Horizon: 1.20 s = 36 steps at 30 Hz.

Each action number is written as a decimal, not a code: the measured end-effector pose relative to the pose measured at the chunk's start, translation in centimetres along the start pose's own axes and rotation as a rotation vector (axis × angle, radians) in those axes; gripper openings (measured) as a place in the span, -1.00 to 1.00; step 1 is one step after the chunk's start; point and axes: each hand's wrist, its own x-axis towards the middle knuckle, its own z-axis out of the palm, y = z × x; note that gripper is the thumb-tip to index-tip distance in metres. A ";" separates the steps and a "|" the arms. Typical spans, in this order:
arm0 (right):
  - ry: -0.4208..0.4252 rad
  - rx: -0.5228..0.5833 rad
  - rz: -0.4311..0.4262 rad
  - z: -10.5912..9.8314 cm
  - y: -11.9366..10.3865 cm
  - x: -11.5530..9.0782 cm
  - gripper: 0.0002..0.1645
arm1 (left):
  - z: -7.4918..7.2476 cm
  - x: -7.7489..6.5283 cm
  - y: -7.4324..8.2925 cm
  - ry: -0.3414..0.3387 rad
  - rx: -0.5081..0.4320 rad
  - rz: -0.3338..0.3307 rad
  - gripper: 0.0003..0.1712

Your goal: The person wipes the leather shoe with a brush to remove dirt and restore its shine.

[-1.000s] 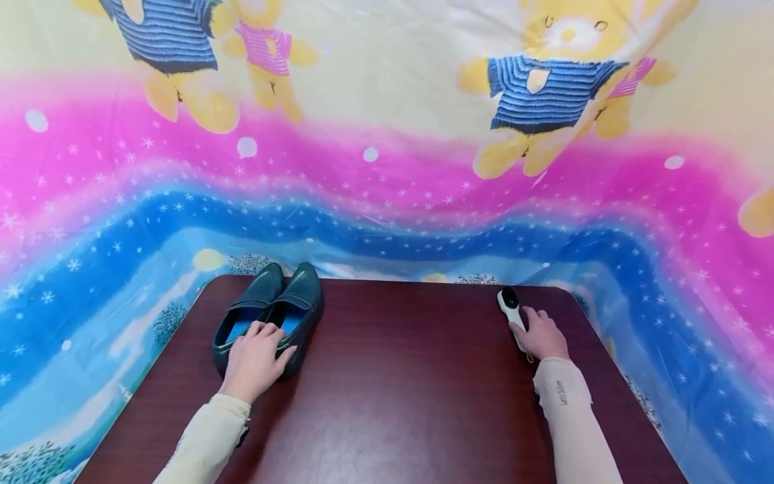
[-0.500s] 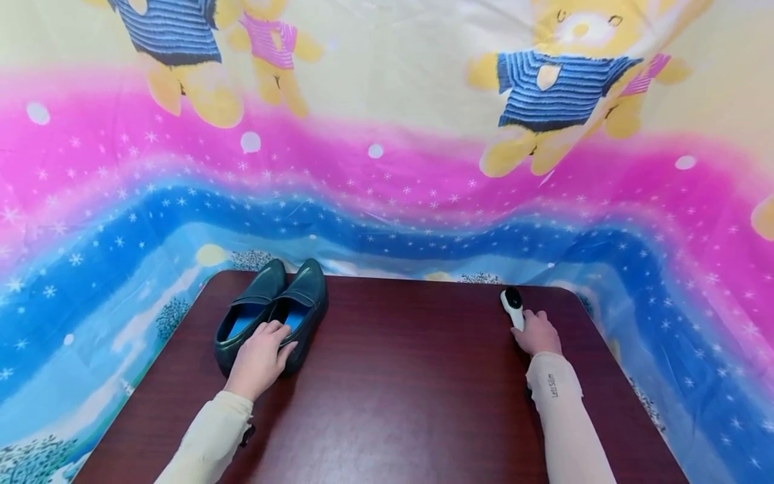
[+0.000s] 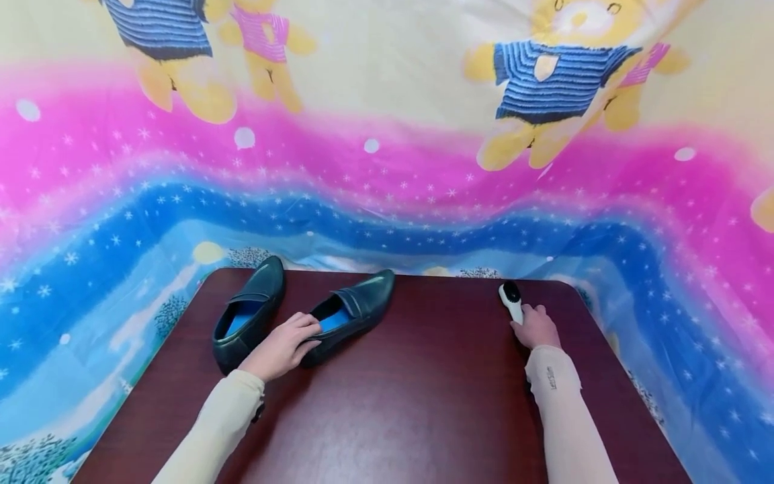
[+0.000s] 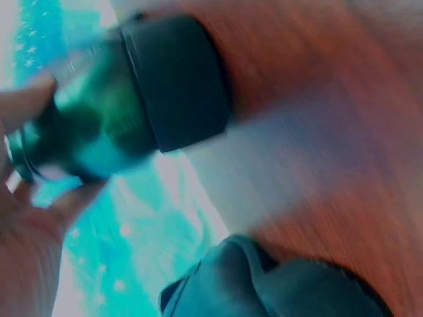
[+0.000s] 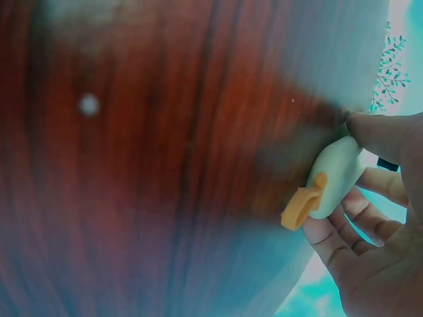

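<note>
In the head view my left hand [image 3: 283,348] grips the heel end of a dark green loafer [image 3: 363,302] with a blue insole, its toe pointing to the back right. The left wrist view shows the heel of this loafer [image 4: 178,86] between thumb and fingers. The matching loafer [image 3: 242,339] stands apart to its left. At the right, my right hand [image 3: 538,328] holds a white-handled shoe brush [image 3: 511,299] with dark bristles facing up. Thumb and fingers wrap its handle [image 5: 335,173], from which an orange loop [image 5: 301,208] hangs. The palm side of the left hand is hidden in the head view.
A dark red-brown table [image 3: 417,383] with rounded back corners lies under both hands. Behind it and along its sides hangs a cloth [image 3: 375,195] printed with bears and snowflakes. Bare tabletop stretches between the held loafer and the brush.
My left hand has moved the right-hand loafer to the right, away from its mate, and its toe has swung rightward. The right hand has stayed on the brush, shifting only slightly.
</note>
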 end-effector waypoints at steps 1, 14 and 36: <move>-0.001 -0.002 -0.002 0.0 0.0 0.1 -0.26 | 0.1 0.4 -0.1 -0.016 -0.027 0.014 -0.82; -0.023 0.009 0.004 0.3 -0.2 -0.2 -0.27 | 2.9 2.0 0.3 0.001 -0.356 -0.440 0.27; -0.028 0.019 -0.002 -0.1 0.0 -0.4 -0.27 | 6.1 6.7 0.2 -0.173 -0.634 -0.369 0.20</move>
